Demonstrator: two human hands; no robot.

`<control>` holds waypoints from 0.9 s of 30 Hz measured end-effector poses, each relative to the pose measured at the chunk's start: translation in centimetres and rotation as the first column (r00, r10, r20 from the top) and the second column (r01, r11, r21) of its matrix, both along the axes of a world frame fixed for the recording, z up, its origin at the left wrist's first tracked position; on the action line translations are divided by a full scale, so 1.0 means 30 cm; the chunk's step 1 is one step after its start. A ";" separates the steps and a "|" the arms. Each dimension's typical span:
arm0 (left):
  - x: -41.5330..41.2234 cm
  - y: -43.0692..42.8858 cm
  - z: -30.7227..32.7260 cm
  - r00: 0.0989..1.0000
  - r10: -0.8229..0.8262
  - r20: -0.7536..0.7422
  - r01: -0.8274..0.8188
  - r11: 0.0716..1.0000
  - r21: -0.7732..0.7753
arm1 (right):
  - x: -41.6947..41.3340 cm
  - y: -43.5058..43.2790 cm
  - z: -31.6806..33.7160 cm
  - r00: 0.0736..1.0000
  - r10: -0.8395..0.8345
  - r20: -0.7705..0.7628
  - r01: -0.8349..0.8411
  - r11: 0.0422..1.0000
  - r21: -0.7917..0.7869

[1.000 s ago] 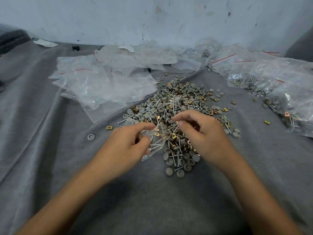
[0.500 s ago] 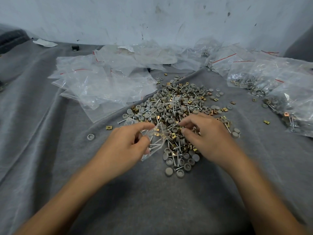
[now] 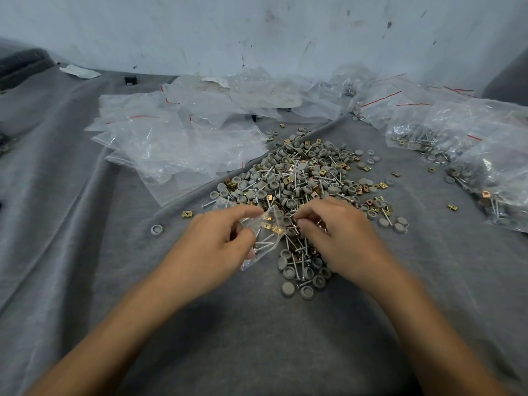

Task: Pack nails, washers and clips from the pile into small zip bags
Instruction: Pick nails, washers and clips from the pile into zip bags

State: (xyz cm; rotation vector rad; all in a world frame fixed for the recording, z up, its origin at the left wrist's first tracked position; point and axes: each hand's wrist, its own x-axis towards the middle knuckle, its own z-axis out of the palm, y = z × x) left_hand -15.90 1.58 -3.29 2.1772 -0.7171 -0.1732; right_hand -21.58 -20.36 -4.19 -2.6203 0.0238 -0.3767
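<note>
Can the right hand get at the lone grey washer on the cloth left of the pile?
Probably not directly. The left hand, gripping the small zip bag, lies between the right hand and that washer; the right hand would have to cross over it.

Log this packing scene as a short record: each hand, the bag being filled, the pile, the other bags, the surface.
left hand: pinches the small zip bag, at the near edge of the pile
small zip bag: holds a few nails and a brass clip
right hand: fingers curled on the pile; what it pinches is hidden
empty bags: heaped left of the pile
filled bags: right of the pile
grey cloth: under everything
</note>
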 end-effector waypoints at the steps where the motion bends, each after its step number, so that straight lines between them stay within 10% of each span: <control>1: 0.000 -0.001 0.000 1.000 0.001 -0.003 -0.001 1.000 -0.001 | -0.001 0.003 0.005 0.999 0.005 0.043 -0.007 0.998 0.065; 9: 0.001 -0.005 0.003 1.000 0.018 -0.008 -0.018 1.000 -0.008 | -0.005 0.056 0.021 0.981 0.134 0.143 -0.185 0.869 0.459; 18: 0.009 0.002 0.003 0.999 0.018 -0.034 -0.019 0.999 -0.033 | -0.005 0.009 -0.001 0.989 0.077 -0.127 -0.088 0.992 -0.087; 27: 0.006 0.006 0.003 1.000 0.012 -0.014 -0.012 1.000 -0.017 | -0.011 -0.018 0.012 0.972 0.051 -0.229 -0.092 0.981 -0.170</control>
